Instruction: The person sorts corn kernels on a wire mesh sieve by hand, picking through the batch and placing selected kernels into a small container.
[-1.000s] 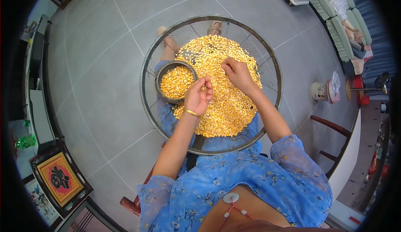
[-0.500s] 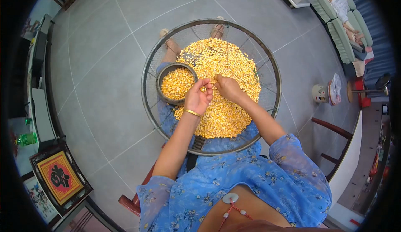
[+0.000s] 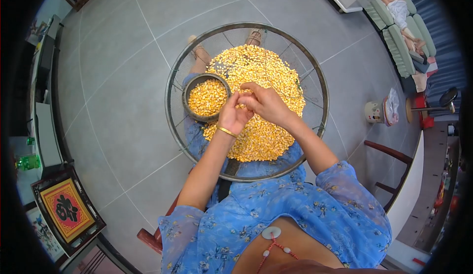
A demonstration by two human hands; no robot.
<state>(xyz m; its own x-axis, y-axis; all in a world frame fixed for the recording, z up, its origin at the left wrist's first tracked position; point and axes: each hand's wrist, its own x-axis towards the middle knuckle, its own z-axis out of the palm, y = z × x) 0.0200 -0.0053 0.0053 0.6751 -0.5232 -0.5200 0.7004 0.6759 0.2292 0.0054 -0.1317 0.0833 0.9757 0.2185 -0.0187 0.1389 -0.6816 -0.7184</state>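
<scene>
A round mesh sieve point(image 3: 321, 77) with a dark rim rests across my lap, with yellow corn kernels point(image 3: 266, 141) spread over it. At its left side stands a dark round bowl point(image 3: 186, 107) filled with more kernels. My left hand point(image 3: 234, 115), with a gold bangle at the wrist, is palm up beside the bowl, its fingers curled; what it may hold is too small to make out. My right hand point(image 3: 266, 105) is over the left fingers, with its own fingers bent and apart, and no kernel shows in it.
A framed picture point(image 3: 67, 210) and a long cabinet point(image 3: 47, 131) are at the left. A wooden chair point(image 3: 389, 151) and a patterned bin point(image 3: 373, 112) stand at the right. Farther off, another person's legs point(image 3: 409, 35) lie on a green sofa point(image 3: 398, 52).
My right hand has moved left from over the corn to my left hand, and its fingers have spread. My left hand has stayed beside the bowl.
</scene>
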